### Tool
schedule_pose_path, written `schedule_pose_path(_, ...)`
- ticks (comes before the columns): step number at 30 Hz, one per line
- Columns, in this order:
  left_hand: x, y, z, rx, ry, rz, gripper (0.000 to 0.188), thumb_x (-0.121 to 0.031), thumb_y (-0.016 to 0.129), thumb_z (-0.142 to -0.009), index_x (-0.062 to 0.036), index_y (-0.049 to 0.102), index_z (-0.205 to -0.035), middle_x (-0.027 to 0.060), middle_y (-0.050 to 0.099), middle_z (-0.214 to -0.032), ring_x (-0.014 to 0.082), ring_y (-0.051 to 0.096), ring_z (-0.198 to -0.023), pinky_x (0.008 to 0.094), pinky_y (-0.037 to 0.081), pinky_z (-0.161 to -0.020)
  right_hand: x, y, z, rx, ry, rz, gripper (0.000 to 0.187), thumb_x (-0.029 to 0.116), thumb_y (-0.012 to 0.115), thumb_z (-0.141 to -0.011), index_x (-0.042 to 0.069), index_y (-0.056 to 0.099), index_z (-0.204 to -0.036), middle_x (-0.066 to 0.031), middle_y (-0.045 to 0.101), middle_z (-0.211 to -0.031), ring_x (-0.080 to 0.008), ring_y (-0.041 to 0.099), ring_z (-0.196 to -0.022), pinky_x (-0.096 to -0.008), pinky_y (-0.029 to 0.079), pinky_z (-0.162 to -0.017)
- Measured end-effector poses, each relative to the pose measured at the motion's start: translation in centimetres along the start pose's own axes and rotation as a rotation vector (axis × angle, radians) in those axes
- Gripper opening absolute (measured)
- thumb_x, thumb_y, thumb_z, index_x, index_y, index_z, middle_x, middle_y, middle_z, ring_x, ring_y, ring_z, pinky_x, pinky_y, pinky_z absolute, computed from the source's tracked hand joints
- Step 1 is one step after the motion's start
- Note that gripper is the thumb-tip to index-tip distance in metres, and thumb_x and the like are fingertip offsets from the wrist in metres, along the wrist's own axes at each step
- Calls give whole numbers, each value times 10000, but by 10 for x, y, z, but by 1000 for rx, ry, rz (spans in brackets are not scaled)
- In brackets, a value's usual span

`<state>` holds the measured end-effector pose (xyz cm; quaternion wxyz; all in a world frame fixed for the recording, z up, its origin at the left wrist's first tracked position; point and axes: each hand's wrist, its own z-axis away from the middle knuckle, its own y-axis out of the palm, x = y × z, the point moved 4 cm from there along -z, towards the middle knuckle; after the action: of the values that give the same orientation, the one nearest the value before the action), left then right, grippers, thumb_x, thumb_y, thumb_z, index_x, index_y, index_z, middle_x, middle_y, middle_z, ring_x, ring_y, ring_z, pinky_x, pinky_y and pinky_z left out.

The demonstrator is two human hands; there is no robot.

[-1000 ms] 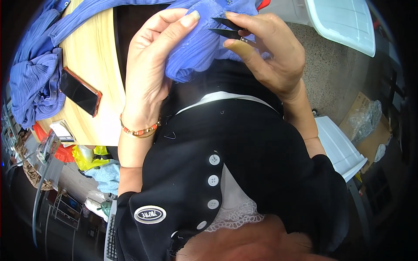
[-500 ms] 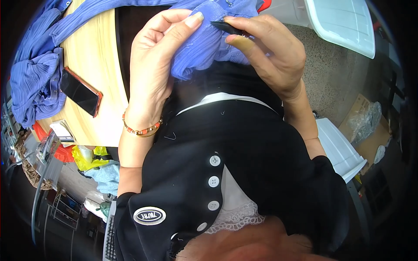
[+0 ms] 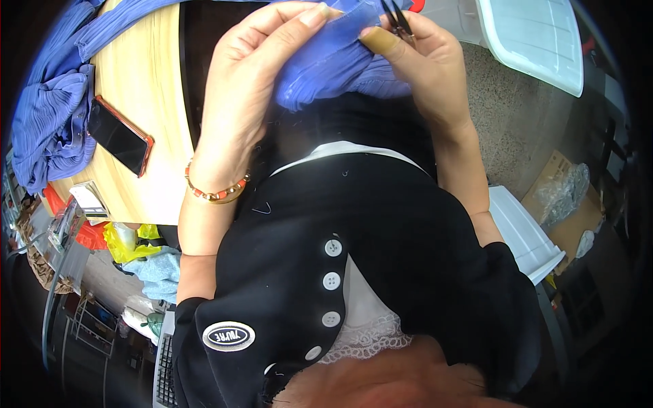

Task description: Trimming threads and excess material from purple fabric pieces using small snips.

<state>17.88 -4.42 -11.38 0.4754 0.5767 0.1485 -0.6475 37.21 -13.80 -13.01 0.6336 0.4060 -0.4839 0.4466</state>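
A blue ribbed knit garment hangs over my lap, its edge drawn taut between both hands. My left hand pinches that edge between thumb and fingers. My right hand holds black thread snips among its fingers, the two pointed blades apart and tilted upward, away from the cloth. The right thumb, with a yellowish-brown covering on its tip, presses against the garment's edge. The snips' handle is mostly hidden by the hand.
On the wooden table at left lie a phone in a red case and more blue ribbed clothing. A pale plastic bin stands far right, a white one nearer. Yellow plastic bags sit below the table's near edge.
The snips' tip has swung from the cloth to point upward, and the blades now show apart. My right thumb has come onto the garment's edge, which is stretched flatter.
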Motion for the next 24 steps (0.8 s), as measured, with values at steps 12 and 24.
schedule_pose_path(12, 4, -5, 4, 153, -114, -62, 257, -176, 741, -938, -55, 740, -1165, 24, 747, -981, 58, 683, -854, 169, 509, -780, -5, 3, -23, 272, -664, -447, 108, -32, 725, -914, -12, 664, -1000, 7, 662, -865, -28, 592, -753, -172, 463, -686)
schedule_pose_path(24, 11, -15, 5, -14, -133, -5, 285, -154, 705, -963, -25, 699, -1217, 81, 759, -1025, 90, 737, -878, 193, 593, -777, 52, 22, 20, -38, -482, 516, 434, 134, 827, -845, -19, 678, -1223, -81, 625, -902, -107, 524, -694, -227, 422, -626)
